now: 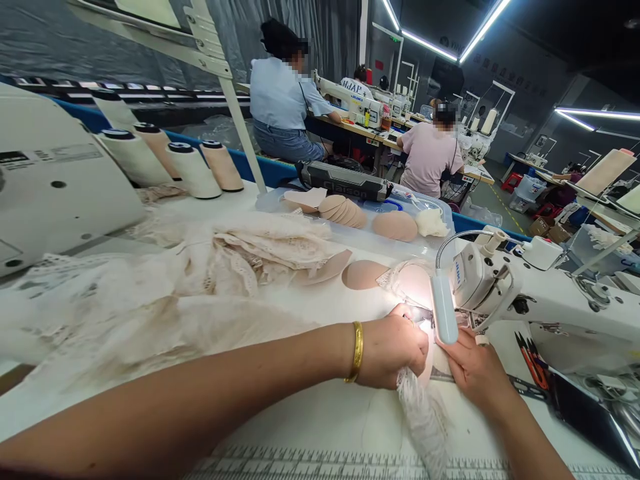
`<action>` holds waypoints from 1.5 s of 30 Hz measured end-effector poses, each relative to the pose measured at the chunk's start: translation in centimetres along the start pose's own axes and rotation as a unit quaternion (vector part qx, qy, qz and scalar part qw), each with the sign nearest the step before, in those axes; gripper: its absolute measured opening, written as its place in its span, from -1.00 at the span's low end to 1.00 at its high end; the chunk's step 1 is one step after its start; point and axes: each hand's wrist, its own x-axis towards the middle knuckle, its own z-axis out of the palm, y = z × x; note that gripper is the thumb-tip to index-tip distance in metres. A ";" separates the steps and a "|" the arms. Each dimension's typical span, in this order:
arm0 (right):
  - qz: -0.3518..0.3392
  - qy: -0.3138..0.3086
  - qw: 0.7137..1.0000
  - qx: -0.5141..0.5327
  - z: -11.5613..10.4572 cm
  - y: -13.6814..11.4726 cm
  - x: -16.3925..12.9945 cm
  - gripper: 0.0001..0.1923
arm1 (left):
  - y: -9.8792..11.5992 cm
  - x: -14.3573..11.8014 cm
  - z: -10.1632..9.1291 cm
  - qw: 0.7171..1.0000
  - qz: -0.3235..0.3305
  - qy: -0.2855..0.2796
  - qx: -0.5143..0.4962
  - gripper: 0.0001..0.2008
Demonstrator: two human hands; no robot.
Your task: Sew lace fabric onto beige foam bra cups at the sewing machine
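My left hand [395,350], with a gold bangle [357,351] on the wrist, is closed on a strip of white lace [423,413] at the needle of the white sewing machine [530,293]. My right hand [475,370] lies flat on the fabric just right of the needle, fingers pressing down. The machine's small lamp [443,308] lights the spot between both hands. The needle itself is hidden behind the lamp.
A heap of cream lace fabric [200,267] covers the table at left. Beige foam cups [395,225] lie in a clear tray behind. Thread cones [193,170] stand at back left. Red-handled snips [533,363] lie at right. Two people sit sewing at far tables.
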 end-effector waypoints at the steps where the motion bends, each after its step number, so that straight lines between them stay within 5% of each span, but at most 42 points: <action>1: 0.000 0.000 1.000 -0.005 0.1 0.0 0.0 -0.47 | 0.0 0.0 0.0 1.000 0.001 0.001 -0.004 -0.79; 11: -0.016 -0.001 1.000 -0.012 0.0 -0.1 -0.1 -0.51 | -0.4 -0.1 0.0 1.000 0.013 0.025 -0.003 -0.86; 20: -0.020 0.016 1.000 0.002 0.0 -0.1 -0.2 -0.60 | -2.9 0.6 0.7 0.999 0.013 0.043 0.028 -0.84; 31: -0.108 -0.053 0.986 0.113 -1.9 -2.0 0.0 -0.73 | -1.3 0.2 0.1 0.987 0.062 0.077 0.126 -0.80; 45: -0.064 0.012 0.995 0.069 -1.2 -1.5 -0.1 -0.73 | -3.1 0.6 1.1 0.981 0.055 0.114 0.149 -0.80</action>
